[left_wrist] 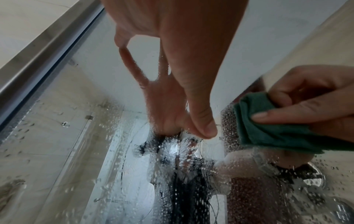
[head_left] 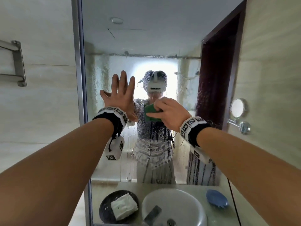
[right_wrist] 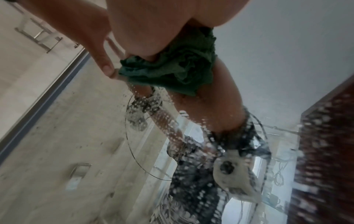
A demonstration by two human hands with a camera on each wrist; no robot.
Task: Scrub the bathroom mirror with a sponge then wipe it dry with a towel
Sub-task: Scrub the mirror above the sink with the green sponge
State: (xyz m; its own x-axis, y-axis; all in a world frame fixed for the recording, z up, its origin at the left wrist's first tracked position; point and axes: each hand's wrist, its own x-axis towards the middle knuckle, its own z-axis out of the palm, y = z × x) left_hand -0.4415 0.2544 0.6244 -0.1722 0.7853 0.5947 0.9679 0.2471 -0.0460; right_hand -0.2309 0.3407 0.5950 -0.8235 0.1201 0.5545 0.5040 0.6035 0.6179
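1. Mirror (head_left: 162,38) on the bathroom wall, beaded with water droplets across its middle.
2. Right hand (head_left: 169,111) presses a green sponge (head_left: 150,114) against the glass, fingers clamped around it.
3. Left hand (head_left: 119,97) rests flat on the mirror, fingers spread apart and straight.
4. Folded white towel (head_left: 124,206) lies on a dark dish, seemingly beside the white sink (head_left: 192,203) on the tabletop.

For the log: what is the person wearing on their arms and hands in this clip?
Both forearms are bare, with no sleeves or gloves. The left hand and the right hand each have a black wrist strap carrying a ring of white blocks printed with black square markers. Under each wrist hangs a white camera box, also marked, with a black cord on the left one.
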